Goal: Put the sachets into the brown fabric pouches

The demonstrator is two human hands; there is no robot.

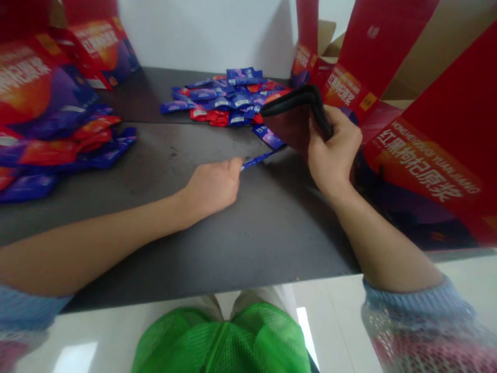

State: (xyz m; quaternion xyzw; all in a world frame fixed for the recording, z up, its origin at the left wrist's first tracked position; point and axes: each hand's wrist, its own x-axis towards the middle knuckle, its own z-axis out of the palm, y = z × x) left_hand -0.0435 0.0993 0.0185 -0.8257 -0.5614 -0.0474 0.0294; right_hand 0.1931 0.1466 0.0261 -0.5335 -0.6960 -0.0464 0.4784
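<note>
The left hand [213,189] is closed in a pinch on the end of a thin blue sachet [256,161], which lies over the table in front of the sachet heap [233,98]. The right hand [339,147] grips a bent, black-edged object [301,97]. The dark grey table [233,243] meets a white wall [205,31]; red printed boxes [430,160] stand at right, above pale floor tiles [334,311]. Both forearms reach inward, the right one steeper.
</note>
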